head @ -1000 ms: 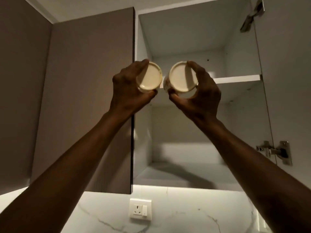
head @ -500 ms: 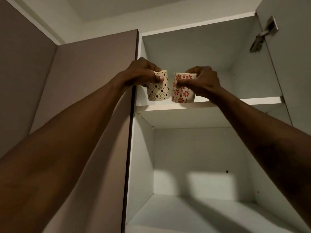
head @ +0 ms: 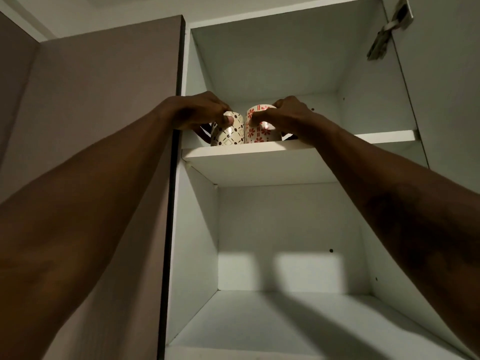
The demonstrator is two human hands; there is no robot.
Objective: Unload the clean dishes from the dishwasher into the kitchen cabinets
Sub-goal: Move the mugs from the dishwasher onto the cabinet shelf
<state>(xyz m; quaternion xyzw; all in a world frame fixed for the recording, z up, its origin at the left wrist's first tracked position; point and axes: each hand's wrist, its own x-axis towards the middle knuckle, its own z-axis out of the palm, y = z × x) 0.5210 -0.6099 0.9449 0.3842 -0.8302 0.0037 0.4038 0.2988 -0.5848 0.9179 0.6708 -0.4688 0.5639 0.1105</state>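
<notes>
Hands pinch rims: your left hand (head: pixel 197 113) the brown-dotted mug (head: pixel 230 133), your right hand (head: pixel 291 113) the red-flowered mug (head: pixel 259 132) at its 3 o'clock, both on the upper shelf (head: pixel 233 152) at its front lip; push them deeper before releasing.

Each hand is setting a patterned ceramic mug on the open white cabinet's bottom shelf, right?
Not the bottom shelf: the head view shows the left hand and right hand setting the cream brown-patterned mug and white red-flowered mug on the upper white shelf.
</notes>
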